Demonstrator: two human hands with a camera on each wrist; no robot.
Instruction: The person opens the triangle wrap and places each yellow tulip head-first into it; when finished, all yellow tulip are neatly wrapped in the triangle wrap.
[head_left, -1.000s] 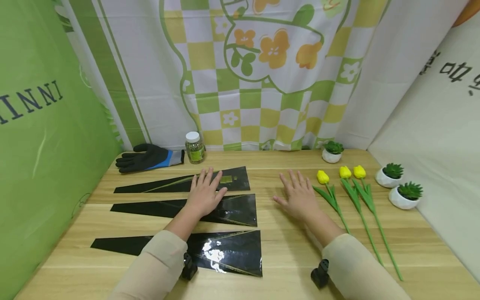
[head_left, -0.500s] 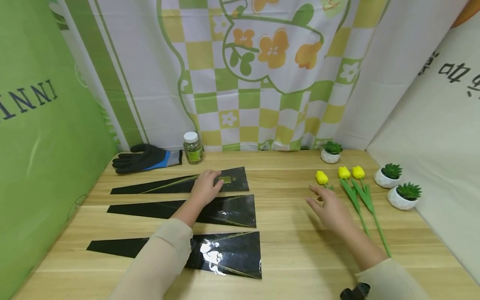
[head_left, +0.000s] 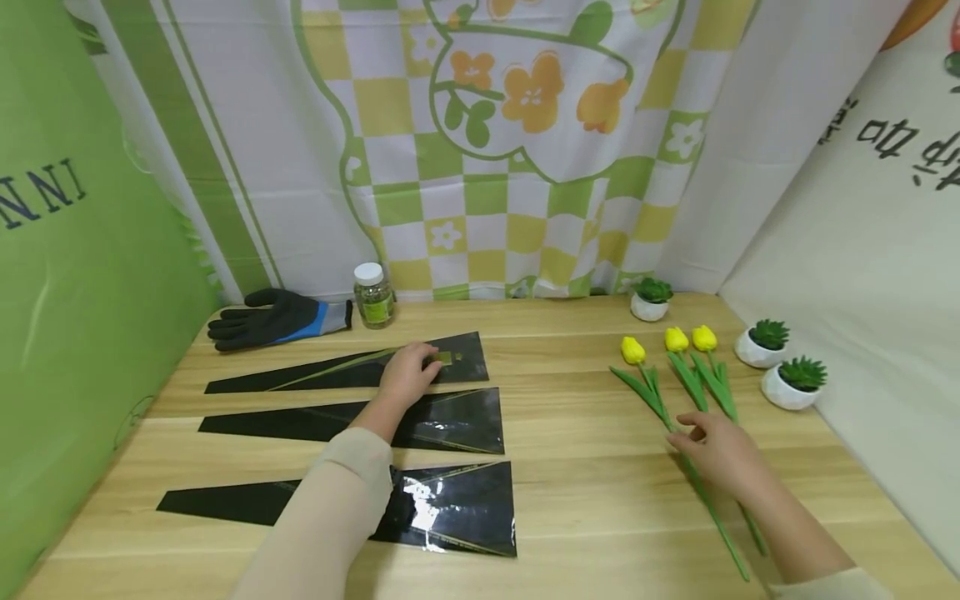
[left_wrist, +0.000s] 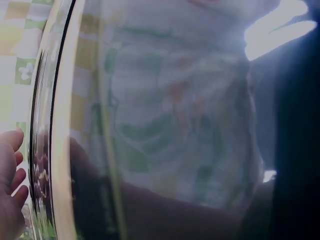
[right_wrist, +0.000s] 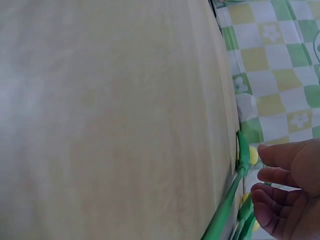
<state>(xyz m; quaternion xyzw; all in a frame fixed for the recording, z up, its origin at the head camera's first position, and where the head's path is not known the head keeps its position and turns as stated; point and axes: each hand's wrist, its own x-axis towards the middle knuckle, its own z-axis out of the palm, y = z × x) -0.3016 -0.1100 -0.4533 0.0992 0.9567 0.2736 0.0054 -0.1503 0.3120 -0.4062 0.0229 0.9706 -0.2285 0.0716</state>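
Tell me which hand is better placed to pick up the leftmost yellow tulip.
Right, most likely: the right hand is close beside the leftmost tulip, while the left hand is well to the left, at the far black sheet.

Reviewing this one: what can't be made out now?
Head: far black sheet, partly behind left hand.
Head: stems of the two rightmost tulips, partly behind right hand and forearm.
Head: jar label wording, too small.
Left wrist: glossy sheet detail, blurred behind reflections.
Right wrist: right hand, cut by right edge.
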